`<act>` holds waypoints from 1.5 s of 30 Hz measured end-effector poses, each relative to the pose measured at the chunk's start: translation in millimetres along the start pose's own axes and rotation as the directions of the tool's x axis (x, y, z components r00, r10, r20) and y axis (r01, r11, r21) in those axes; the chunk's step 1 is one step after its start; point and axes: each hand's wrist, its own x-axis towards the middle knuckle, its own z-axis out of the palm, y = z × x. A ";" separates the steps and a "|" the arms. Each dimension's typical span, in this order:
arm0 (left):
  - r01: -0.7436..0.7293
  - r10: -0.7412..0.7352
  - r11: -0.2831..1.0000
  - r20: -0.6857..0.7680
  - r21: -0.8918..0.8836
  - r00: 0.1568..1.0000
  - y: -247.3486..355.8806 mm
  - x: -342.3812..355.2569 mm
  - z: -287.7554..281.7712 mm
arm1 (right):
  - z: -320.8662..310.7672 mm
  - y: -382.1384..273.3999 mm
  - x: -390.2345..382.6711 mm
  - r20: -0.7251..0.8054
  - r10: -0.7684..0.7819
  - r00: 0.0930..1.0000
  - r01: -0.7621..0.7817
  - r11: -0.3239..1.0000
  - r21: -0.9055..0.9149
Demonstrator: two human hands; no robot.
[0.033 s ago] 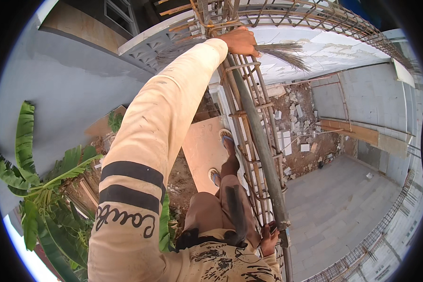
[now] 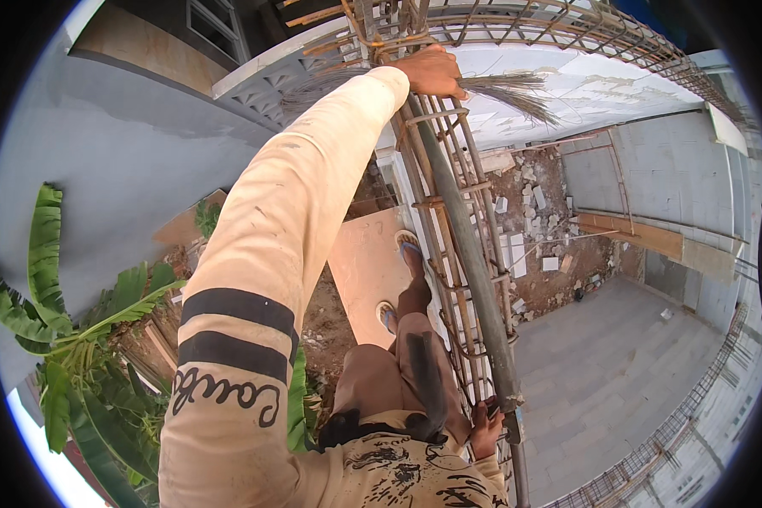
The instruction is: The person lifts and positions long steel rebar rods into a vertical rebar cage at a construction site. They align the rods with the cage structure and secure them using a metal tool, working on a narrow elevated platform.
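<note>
My left arm stretches up and across to the far end of the rebar cage (image 2: 461, 279). There my left hand (image 2: 430, 72) is closed around a bundle of thin tie wire (image 2: 512, 91), its loose ends fanning out to the right. The hand lies against the upper end of a long grey pole (image 2: 470, 245) that runs along the cage. Close to my body, at the cage's near end, my right hand (image 2: 485, 433) has its fingers curled on something small and dark, which I cannot make out. My forearm there is largely hidden.
My sandalled feet are on a tan board (image 2: 368, 262) left of the cage. Banana leaves (image 2: 85, 339) grow at left beside a grey wall (image 2: 144, 127). Right and below lie a tiled floor (image 2: 610, 372) and rubble (image 2: 533, 212). Another rebar cage (image 2: 550, 30) crosses the top.
</note>
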 end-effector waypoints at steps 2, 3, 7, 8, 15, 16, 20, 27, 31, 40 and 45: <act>0.002 -0.002 1.000 -0.027 0.005 1.000 -0.8 1.1 1.1 | 2.6 16.2 4.2 -0.021 -0.082 0.996 0.078 0.985 -0.151; -0.023 0.024 1.000 -0.054 0.016 0.998 -1.7 2.5 0.7 | 3.9 23.6 7.5 -0.049 -0.091 0.995 0.083 0.987 -0.141; -0.064 0.068 0.990 -0.033 0.124 0.997 -9.8 5.5 -2.1 | 6.0 34.6 18.1 -0.064 -0.029 0.998 0.030 0.999 0.016; -0.056 0.060 0.993 -0.038 0.100 0.997 -9.7 5.8 -0.2 | 6.5 32.5 19.1 -0.076 -0.007 0.997 0.013 0.997 0.073; -0.047 0.050 0.994 -0.031 0.102 0.998 -17.3 10.2 6.2 | -3.0 -39.2 19.8 0.248 0.062 0.967 -0.131 0.953 0.274; -0.021 0.022 0.999 -0.044 0.034 0.999 -15.0 9.4 7.3 | -0.4 -47.6 17.8 0.292 0.087 0.952 -0.183 0.929 0.321; 0.183 -0.213 0.955 -0.111 -0.234 0.971 0.3 8.5 -9.8 | 6.7 -55.4 24.0 0.327 -0.002 0.945 -0.092 0.958 0.273; 0.024 -0.382 0.831 -0.538 -0.556 0.751 78.8 -63.3 -80.3 | 6.3 -21.6 47.4 0.398 -0.045 0.916 0.005 0.995 0.101; 0.101 -0.588 0.720 -0.527 -0.687 0.613 142.4 -127.0 -47.7 | 3.6 -33.3 46.1 0.411 -0.106 0.905 0.006 0.972 0.237; 0.121 -0.928 -0.180 0.209 -0.976 0.307 313.3 -218.7 185.9 | -8.3 -51.7 34.9 0.295 -0.148 0.944 0.008 0.904 0.428; 0.097 -0.885 -0.138 0.167 -0.986 0.436 371.7 -199.6 205.1 | -27.5 -59.7 41.7 0.398 -0.149 0.905 -0.057 0.886 0.460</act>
